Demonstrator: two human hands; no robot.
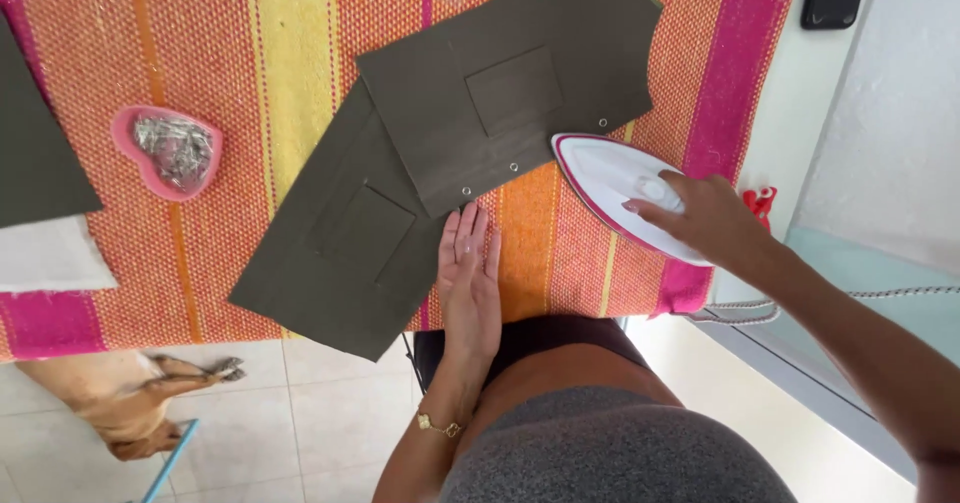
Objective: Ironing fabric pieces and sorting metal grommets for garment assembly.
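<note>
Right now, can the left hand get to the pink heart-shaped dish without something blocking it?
Probably yes. The left hand lies flat on the striped cloth, and only a flat dark fabric piece lies between it and the heart-shaped dish. The hand could likely pass over it.

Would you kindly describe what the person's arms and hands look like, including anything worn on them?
Both arms are bare, with no sleeves in view. The left hand has a thin gold chain bracelet with small clover-shaped charms at the wrist. The right hand wears no ring or watch that shows. The fingernails look short and neat, with a pale finish.
</note>
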